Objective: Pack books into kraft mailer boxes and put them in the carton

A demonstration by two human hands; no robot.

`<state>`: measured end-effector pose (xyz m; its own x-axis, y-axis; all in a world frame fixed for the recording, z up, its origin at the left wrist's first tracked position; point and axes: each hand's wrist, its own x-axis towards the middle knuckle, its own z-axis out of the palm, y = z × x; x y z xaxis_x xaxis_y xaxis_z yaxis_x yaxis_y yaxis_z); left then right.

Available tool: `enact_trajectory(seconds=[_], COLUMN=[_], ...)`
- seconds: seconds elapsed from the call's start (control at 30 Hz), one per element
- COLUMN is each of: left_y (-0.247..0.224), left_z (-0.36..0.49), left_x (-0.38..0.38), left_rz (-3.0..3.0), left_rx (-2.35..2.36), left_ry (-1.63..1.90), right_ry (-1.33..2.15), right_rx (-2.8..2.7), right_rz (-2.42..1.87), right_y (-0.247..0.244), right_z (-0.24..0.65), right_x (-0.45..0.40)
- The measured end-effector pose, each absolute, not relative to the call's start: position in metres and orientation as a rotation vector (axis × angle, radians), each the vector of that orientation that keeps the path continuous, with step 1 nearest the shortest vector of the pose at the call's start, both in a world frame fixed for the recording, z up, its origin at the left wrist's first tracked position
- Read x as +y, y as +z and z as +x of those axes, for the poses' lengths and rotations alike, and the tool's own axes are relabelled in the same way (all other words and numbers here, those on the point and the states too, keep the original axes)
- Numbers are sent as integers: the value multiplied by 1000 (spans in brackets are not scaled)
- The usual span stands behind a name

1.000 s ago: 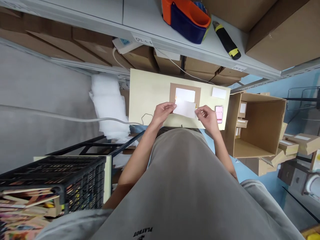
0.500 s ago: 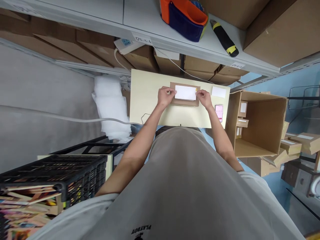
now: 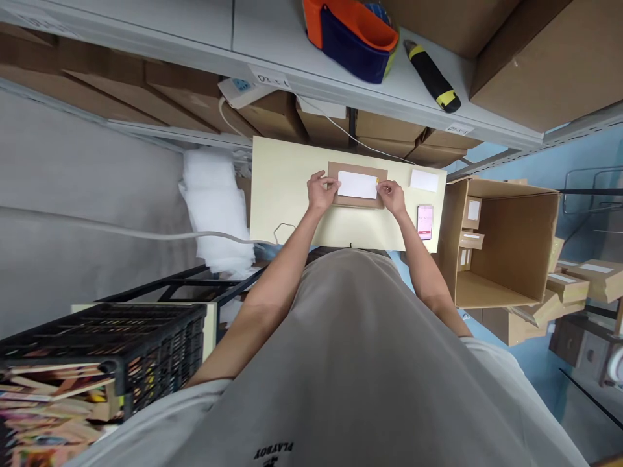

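A flat brown cardboard box (image 3: 360, 203) lies on the pale yellow tabletop (image 3: 282, 188). Over its top face is a white label (image 3: 357, 184) with a small yellow mark at its right end. My left hand (image 3: 322, 192) pinches the label's left edge between thumb and finger. At the right edge, my right hand (image 3: 392, 196) pinches the label in the same way. Whether the label's underside touches the box cannot be made out. Right of my right hand are a white paper (image 3: 424, 180) and a phone (image 3: 425, 222) with a lit pink screen.
Above the table runs a grey shelf (image 3: 272, 39) with an orange and blue tape dispenser (image 3: 357, 39) and a black and yellow cutter (image 3: 432, 76). A large open carton (image 3: 509, 246) stands at the right, a black crate (image 3: 160, 344) at lower left, white wrapping (image 3: 217, 207) beside the table.
The label sits slightly lower and further left over the box, with both pinching hands still at its ends. The view has shifted slightly.
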<state>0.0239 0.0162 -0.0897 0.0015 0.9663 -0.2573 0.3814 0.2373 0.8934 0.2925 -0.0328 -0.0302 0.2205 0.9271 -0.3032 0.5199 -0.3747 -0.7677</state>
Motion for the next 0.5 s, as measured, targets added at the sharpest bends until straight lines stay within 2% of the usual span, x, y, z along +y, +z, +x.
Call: enact_trajectory(seconds=[0.5], left_y=[-94], left_z=[31], left_x=[17], left_rz=[1151], left_rx=[1586], left_ry=[778], right_ry=[1013], right_rx=[-1257], right_rz=[-2048], right_y=[-35], right_z=[280], right_x=[-35])
